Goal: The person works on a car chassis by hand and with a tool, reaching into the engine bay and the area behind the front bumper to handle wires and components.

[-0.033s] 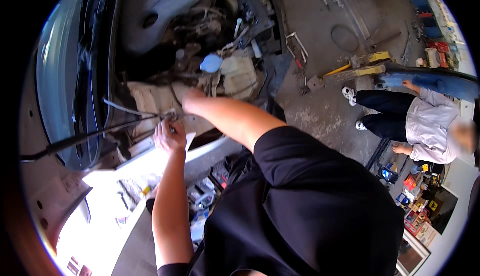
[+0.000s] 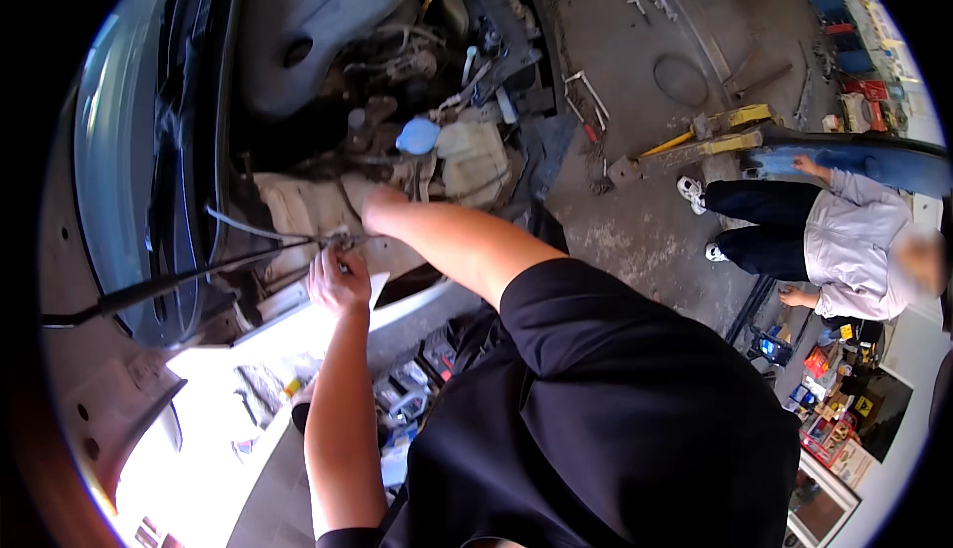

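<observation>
My left hand [image 2: 339, 280] is closed, fingers curled at a small metal piece [image 2: 340, 242] on the near edge of a car's engine bay. A long black rod [image 2: 149, 293] runs in from the left and ends by these fingers; a thin grey hose [image 2: 243, 218] curves toward the same spot. Just to the right, my right hand [image 2: 385, 210] is curled like a fist over the beige inner fender panel [image 2: 290, 201]. Its fingertips are turned away, and what it grips is hidden. A blue cap [image 2: 418, 135] and a pale plastic reservoir [image 2: 475, 163] sit beyond it.
The grey engine cover [image 2: 347, 12] is at the upper left, beside the windshield [image 2: 109, 161]. Tools [image 2: 593, 101] lie on the floor beyond the car. A yellow lift arm [image 2: 735, 131] stands right of it. A person in a light jacket [image 2: 859, 240] is at the right.
The view has shifted very slightly. My right hand, smeared before, is a little sharper and a touch lower; my left hand stays at the same metal piece.
</observation>
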### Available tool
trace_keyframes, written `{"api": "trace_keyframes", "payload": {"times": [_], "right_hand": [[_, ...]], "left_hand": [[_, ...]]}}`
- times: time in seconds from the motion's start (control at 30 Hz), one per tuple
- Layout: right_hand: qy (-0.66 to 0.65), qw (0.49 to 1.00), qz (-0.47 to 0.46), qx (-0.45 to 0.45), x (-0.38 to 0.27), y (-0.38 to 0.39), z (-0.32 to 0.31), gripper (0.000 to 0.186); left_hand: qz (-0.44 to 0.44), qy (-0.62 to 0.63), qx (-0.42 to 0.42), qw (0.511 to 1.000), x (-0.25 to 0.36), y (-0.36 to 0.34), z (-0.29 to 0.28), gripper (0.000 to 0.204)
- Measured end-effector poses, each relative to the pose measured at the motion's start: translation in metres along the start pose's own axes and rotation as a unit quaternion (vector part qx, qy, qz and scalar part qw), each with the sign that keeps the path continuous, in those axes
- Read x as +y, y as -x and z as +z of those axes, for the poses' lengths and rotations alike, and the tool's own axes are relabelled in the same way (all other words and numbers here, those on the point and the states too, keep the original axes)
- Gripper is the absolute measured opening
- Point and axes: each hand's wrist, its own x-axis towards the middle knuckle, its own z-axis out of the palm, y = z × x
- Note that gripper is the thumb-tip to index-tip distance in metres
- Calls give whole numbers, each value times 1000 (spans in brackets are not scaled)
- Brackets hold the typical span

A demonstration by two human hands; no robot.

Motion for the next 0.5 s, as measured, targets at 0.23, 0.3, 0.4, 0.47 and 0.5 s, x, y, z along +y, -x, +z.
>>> {"api": "trace_keyframes", "payload": {"times": [0.23, 0.3, 0.4, 0.47, 0.5], "right_hand": [[44, 997, -23, -50, 7, 23, -21, 39], [80, 994, -48, -54, 6, 21, -14, 40], [128, 985, -63, -95, 11, -6, -12, 42], [130, 983, -61, -112, -10, 29, -35, 42], [122, 988, -50, -80, 24, -1, -13, 41]], "left_hand": [[23, 40, 14, 999, -1, 0, 5, 10], [36, 54, 26, 998, 1, -5, -1, 9], [28, 59, 20, 998, -1, -8, 0, 10], [10, 43, 33, 998, -7, -4, -7, 12], [21, 54, 17, 998, 5, -11, 2, 12]]}}
